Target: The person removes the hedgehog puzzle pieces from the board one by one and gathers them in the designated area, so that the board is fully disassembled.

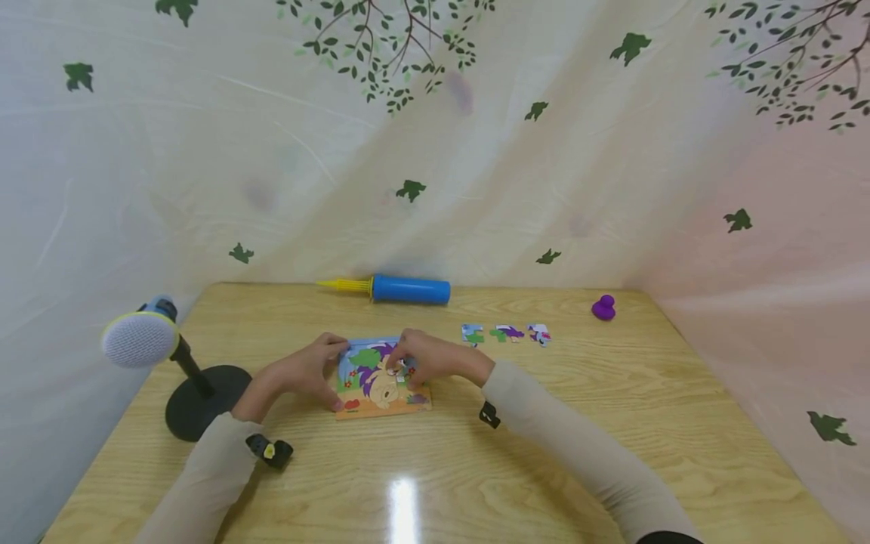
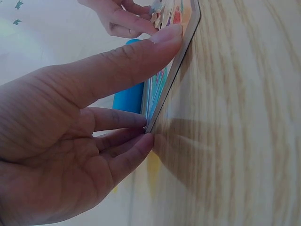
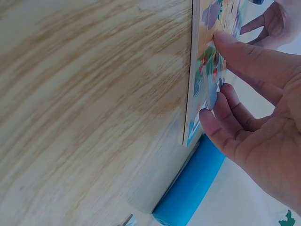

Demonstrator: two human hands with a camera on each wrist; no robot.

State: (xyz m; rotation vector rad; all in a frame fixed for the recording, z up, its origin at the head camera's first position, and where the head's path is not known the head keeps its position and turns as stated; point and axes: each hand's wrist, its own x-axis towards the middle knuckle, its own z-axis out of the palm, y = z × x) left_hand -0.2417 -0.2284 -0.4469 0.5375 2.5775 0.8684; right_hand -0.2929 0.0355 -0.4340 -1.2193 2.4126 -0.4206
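Note:
A jigsaw puzzle board (image 1: 387, 406) with a purple-haired cartoon character lies on the table. My left hand (image 1: 309, 372) holds its left side, thumb on the face near the lower left corner and fingertips at the upper left corner. In the left wrist view, the fingers of that hand (image 2: 56, 127) meet the board's edge (image 2: 188, 42). My right hand (image 1: 428, 357) is over the board's right half, pinching a small puzzle piece (image 1: 402, 372) partly hidden by the fingers. Its thumb touches the board in the right wrist view. Three loose puzzle pieces (image 1: 507, 332) lie right of the board.
A blue hand pump (image 1: 411, 290) with a yellow nozzle lies along the table's back edge. At the left stands a microphone-like object (image 1: 139, 340) on a round black base (image 1: 186, 415). A purple knobbed object (image 1: 603, 307) sits at the back right. A leaf-patterned curtain (image 1: 326, 189) hangs behind.

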